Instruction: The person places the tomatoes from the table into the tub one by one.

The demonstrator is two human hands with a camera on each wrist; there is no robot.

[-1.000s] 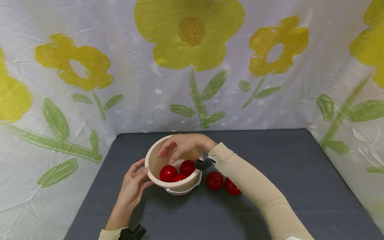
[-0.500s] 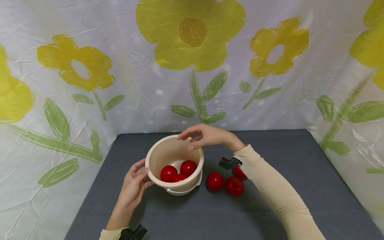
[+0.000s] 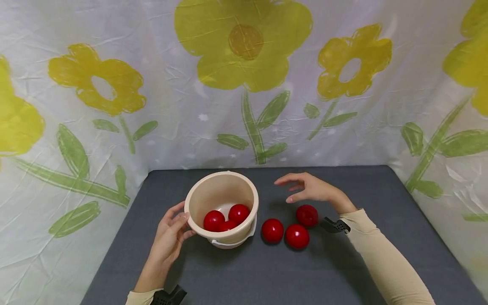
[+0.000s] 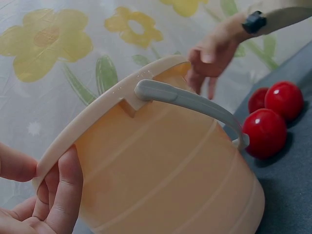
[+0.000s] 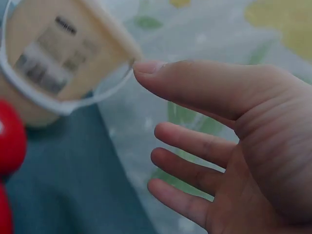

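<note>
Bucket and two hands, head and wrist views: we see the left grip (image 3: pixel 170 237) pinching the rim of a cream bucket (image 3: pixel 198 197), thumb at the edge and fingers against the outer wall below it, while the right grip (image 3: pixel 310 187) is released and holds nothing, its fingers apart above the surface (image 3: pixel 213 279). The bucket stands just to the right of the left grip, well apart from the right grip. On the wall facing the right grip we note a printed label (image 5: pixel 48 58), a dark block at its top; its writing is too blurred for us to read. The bucket's mouth faces upward, and its axis runs from base to mouth; we cannot tell whether the base rests flat. The pale handle (image 3: pixel 233 244) hangs along the wall nearest the person. Inside, right of the left grip, lie three round red pieces (image 3: pixel 239 214). Three loose red pieces (image 3: pixel 297 236) rest on the surface between the bucket and the right grip's wrist, the farthest just below that grip. Beyond both grips hangs a flower-printed sheet (image 3: pixel 179 127).
</note>
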